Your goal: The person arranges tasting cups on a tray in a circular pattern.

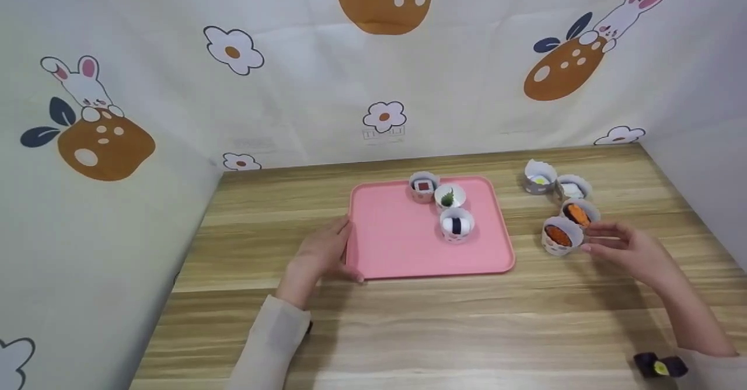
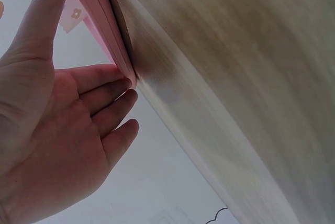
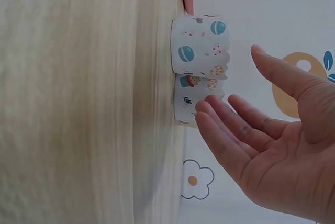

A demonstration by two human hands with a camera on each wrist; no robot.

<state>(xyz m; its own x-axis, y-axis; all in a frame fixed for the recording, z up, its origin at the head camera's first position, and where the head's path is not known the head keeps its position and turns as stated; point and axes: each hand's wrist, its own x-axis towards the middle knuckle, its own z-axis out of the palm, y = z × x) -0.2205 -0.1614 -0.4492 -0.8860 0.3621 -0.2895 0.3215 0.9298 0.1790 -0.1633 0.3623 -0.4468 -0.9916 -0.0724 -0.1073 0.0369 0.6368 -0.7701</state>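
My left hand point(image 1: 322, 250) rests along the left edge of a pink tray point(image 1: 397, 261), its fingers against the side and the thumb at the near corner. On the tray stand three paper cups: one with a red-centred sushi roll point(image 1: 423, 186), one with a green-topped piece point(image 1: 447, 197), one with a white piece banded in black point(image 1: 457, 225). Over at the right, my right hand point(image 1: 633, 256) is beside a paper cup point(image 3: 201, 46) holding a red-orange sushi piece point(image 1: 558, 236) and another holding an orange-topped one point(image 1: 578, 215). Its fingers are spread, with nothing between them.
Two more paper cups stand behind, one with a yellow-and-white piece point(image 1: 538, 178), one with a white piece point(image 1: 571, 190). The wooden table point(image 1: 443, 331) meets a patterned curtain point(image 1: 303, 104) at the back. The right sleeve point(image 1: 709, 369) has a dark band.
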